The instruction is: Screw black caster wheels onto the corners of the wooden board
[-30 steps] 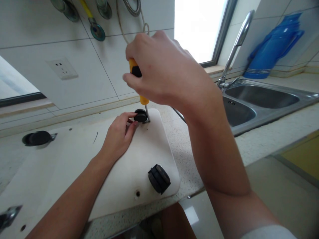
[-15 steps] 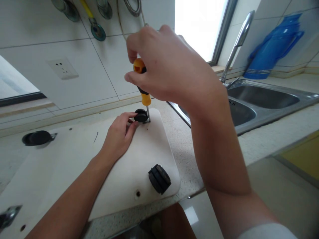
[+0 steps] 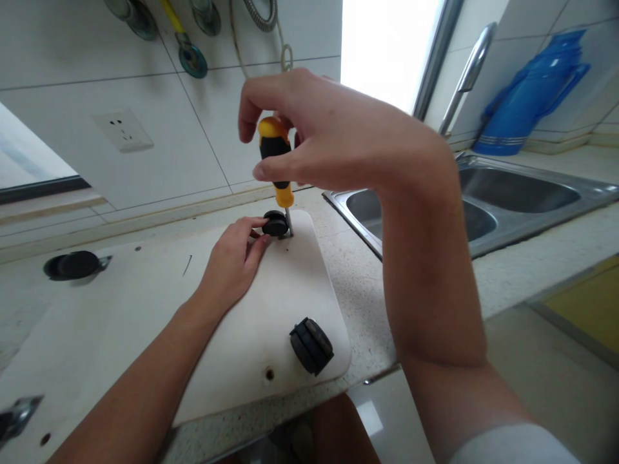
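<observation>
My right hand (image 3: pixel 319 132) is curled loosely round the yellow and black handle of a screwdriver (image 3: pixel 275 151), its thumb lying across the front. The screwdriver stands nearly upright. Its shaft reaches down to the mounting plate beside a black caster wheel (image 3: pixel 275 223), and the tip is too small to make out. My left hand (image 3: pixel 236 248) pinches that caster from the left. The caster sits near the far right corner of a white board (image 3: pixel 251 309). A second black caster (image 3: pixel 311 346) is at the board's near right corner.
Another caster (image 3: pixel 77 265) is at the board's far left, and part of one (image 3: pixel 19 419) shows at the lower left. The board lies on a speckled countertop (image 3: pixel 353 290). A steel sink (image 3: pixel 522 187), faucet (image 3: pixel 471 71) and blue thermos jug (image 3: pixel 534 93) are at the right.
My right hand has turned about the screwdriver: the wrist has swung right, the thumb sits lower, and more of the handle shows. My left hand stays on the caster.
</observation>
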`<action>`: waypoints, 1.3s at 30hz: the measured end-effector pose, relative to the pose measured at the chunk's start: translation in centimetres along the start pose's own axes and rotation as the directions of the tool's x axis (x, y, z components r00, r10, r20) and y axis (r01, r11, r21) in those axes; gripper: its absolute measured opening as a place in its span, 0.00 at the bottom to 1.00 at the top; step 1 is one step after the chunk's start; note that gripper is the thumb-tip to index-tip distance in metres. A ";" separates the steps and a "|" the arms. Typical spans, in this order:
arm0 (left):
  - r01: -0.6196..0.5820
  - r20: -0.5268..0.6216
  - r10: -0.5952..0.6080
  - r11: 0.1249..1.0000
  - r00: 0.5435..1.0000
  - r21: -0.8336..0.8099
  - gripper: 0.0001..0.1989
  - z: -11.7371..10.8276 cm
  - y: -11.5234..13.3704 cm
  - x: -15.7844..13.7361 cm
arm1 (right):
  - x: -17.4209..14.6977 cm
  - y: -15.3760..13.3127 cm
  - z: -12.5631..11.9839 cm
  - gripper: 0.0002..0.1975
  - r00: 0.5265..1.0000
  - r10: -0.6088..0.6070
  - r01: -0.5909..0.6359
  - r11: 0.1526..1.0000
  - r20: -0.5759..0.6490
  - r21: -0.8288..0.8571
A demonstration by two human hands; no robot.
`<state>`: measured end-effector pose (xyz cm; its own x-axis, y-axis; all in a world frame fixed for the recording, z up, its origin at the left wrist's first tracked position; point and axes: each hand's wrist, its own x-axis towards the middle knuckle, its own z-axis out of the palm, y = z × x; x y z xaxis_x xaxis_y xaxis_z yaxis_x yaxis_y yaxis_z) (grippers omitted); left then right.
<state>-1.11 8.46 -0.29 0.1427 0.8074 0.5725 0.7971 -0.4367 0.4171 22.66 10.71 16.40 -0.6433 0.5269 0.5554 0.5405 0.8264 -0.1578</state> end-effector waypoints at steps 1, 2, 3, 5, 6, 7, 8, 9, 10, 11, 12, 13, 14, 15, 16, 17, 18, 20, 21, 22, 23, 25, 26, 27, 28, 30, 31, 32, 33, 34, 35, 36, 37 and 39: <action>-0.004 0.002 0.004 1.000 1.000 0.002 0.15 0.0 0.0 0.0 | 0.0 0.1 -0.2 0.12 0.999 0.041 -0.041 0.999 -0.023 -0.022; -0.007 0.004 0.007 1.000 1.000 0.003 0.15 0.0 0.0 0.0 | 0.0 0.2 -0.3 0.12 0.995 0.082 -0.085 0.995 -0.062 -0.046; -0.007 0.005 0.007 1.000 1.000 0.003 0.15 0.0 -0.1 0.0 | 0.0 0.3 -0.3 0.13 0.989 0.110 -0.117 0.991 -0.098 -0.064; -0.004 0.003 0.004 1.000 1.000 0.002 0.15 0.1 0.0 0.0 | 0.0 0.4 -0.4 0.12 0.986 0.116 -0.124 0.990 -0.123 -0.061; -0.001 0.001 0.001 1.000 1.000 0.002 0.15 0.1 0.0 0.0 | 0.0 0.4 -0.5 0.12 0.990 0.099 -0.104 0.994 -0.103 -0.041; 0.000 0.000 0.000 1.000 1.000 0.002 0.15 0.1 0.0 0.0 | -0.1 0.3 -0.5 0.13 0.994 0.084 -0.085 0.996 -0.073 -0.017; 0.000 0.001 0.000 1.000 1.000 0.002 0.15 0.2 0.0 0.0 | -0.1 0.3 -0.6 0.13 0.996 0.077 -0.077 0.997 -0.049 0.000; -0.001 0.001 0.001 1.000 1.000 0.003 0.15 0.2 0.0 0.0 | -0.1 0.2 -0.6 0.14 0.996 0.080 -0.080 0.997 -0.038 0.001; -0.001 0.002 0.001 1.000 1.000 0.003 0.15 0.2 0.0 0.0 | -0.1 0.1 -0.6 0.15 0.995 0.091 -0.092 0.996 -0.049 -0.016; 0.000 0.003 0.000 1.000 1.000 0.002 0.15 0.2 0.0 0.0 | -0.2 0.1 -0.6 0.15 0.992 0.103 -0.107 0.993 -0.079 -0.049; 0.002 0.005 -0.002 1.000 1.000 0.000 0.15 0.2 0.0 0.0 | -0.2 0.1 -0.6 0.15 0.987 0.109 -0.119 0.989 -0.115 -0.082; 0.004 0.005 -0.004 1.000 1.000 -0.001 0.15 0.1 0.0 0.0 | -0.2 0.1 -0.7 0.16 0.985 0.106 -0.120 0.988 -0.137 -0.102; 0.006 0.005 -0.006 1.000 1.000 0.000 0.15 0.1 0.0 0.0 | -0.3 0.2 -0.8 0.16 0.987 0.095 -0.109 0.989 -0.132 -0.098; 0.006 0.004 -0.006 1.000 1.000 0.002 0.15 0.1 0.0 0.0 | -0.3 0.4 -1.0 0.16 0.991 0.084 -0.092 0.993 -0.101 -0.074; 0.003 0.004 -0.003 1.000 1.000 0.005 0.15 0.1 -0.1 0.0 | -0.4 0.5 -1.1 0.17 0.995 0.076 -0.079 0.996 -0.059 -0.040; 0.000 0.002 0.000 1.000 1.000 0.009 0.15 0.0 -0.1 -0.1 | -0.5 0.7 -1.3 0.18 0.997 0.075 -0.075 0.997 -0.022 -0.010; -0.003 0.002 0.003 1.000 1.000 0.012 0.15 0.0 0.0 -0.1 | -0.5 0.8 -1.4 0.18 0.997 0.082 -0.082 0.997 -0.007 0.002; -0.005 0.005 0.005 1.000 1.000 0.012 0.15 0.0 0.0 -0.1 | -0.4 1.0 -1.4 0.16 0.992 0.113 -0.114 0.993 -0.054 -0.024; -0.003 0.006 0.003 1.000 1.000 0.009 0.15 0.0 0.0 -0.1 | -0.4 1.0 -1.4 0.16 0.988 0.120 -0.124 0.991 -0.093 -0.042; 0.001 0.007 -0.001 1.000 1.000 0.005 0.15 -0.1 0.1 -0.1 | -0.3 1.0 -1.3 0.16 0.986 0.117 -0.123 0.991 -0.118 -0.050; 0.006 0.008 -0.006 1.000 1.000 0.001 0.15 -0.1 0.1 -0.1 | -0.3 1.0 -1.3 0.16 0.987 0.104 -0.110 0.993 -0.121 -0.044; 0.014 0.007 -0.014 1.000 1.000 -0.008 0.15 -0.1 0.1 -0.1 | -0.4 1.0 -1.4 0.17 0.997 0.059 -0.059 0.998 -0.051 0.010; 0.016 0.007 -0.016 1.000 1.000 -0.011 0.15 -0.1 0.1 -0.1 | -0.5 1.0 -1.5 0.17 0.999 0.033 -0.033 0.998 0.000 0.045; 0.016 0.007 -0.016 1.000 1.000 -0.014 0.15 -0.1 0.1 -0.1 | -0.6 1.0 -1.6 0.18 0.999 0.013 -0.016 0.998 0.037 0.068; 0.016 0.009 -0.016 1.000 1.000 -0.016 0.15 -0.1 0.1 -0.1 | -0.7 1.0 -1.6 0.19 0.999 0.008 -0.011 0.997 0.046 0.071; 0.021 0.010 -0.021 1.000 1.000 -0.014 0.15 -0.1 0.2 -0.1 | -0.7 0.9 -1.5 0.17 0.999 0.034 -0.033 0.999 -0.021 0.016; 0.026 0.010 -0.025 1.000 1.000 -0.011 0.15 -0.1 0.2 -0.1 | -0.7 0.9 -1.5 0.16 0.996 0.044 -0.045 0.999 -0.074 -0.020; 0.030 0.009 -0.030 1.000 1.000 -0.007 0.15 -0.1 0.2 -0.1 | -0.7 0.9 -1.4 0.16 0.993 0.037 -0.042 0.998 -0.113 -0.040; 0.034 0.007 -0.034 0.999 0.999 -0.004 0.15 -0.1 0.2 -0.1 | -0.6 0.9 -1.3 0.15 0.992 0.017 -0.021 0.999 -0.124 -0.032; 0.033 0.006 -0.033 0.999 0.999 -0.002 0.15 -0.1 0.2 -0.1 | -0.6 0.9 -1.3 0.15 0.995 -0.009 0.009 1.000 -0.102 0.002; 0.031 0.004 -0.031 1.000 1.000 -0.002 0.15 -0.1 0.2 -0.1 | -0.5 0.9 -1.3 0.14 0.998 -0.032 0.035 0.998 -0.059 0.051; 0.026 0.005 -0.026 1.000 1.000 -0.004 0.15 -0.1 0.2 -0.1 | -0.5 1.0 -1.3 0.14 0.999 -0.046 0.047 0.994 -0.017 0.097; 0.020 0.006 -0.020 1.000 1.000 -0.008 0.16 -0.1 0.2 -0.1 | -0.5 1.0 -1.3 0.13 0.999 -0.045 0.043 0.992 0.010 0.122; 0.010 0.009 -0.010 1.000 1.000 -0.015 0.15 -0.1 0.1 -0.1 | -0.4 0.9 -1.3 0.12 1.000 -0.006 0.007 0.997 -0.020 0.083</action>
<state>-1.08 8.29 -0.18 0.1400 0.8152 0.5620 0.7894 -0.4345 0.4336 24.10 10.99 17.05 -0.6354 0.5179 0.5727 0.4889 0.8439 -0.2207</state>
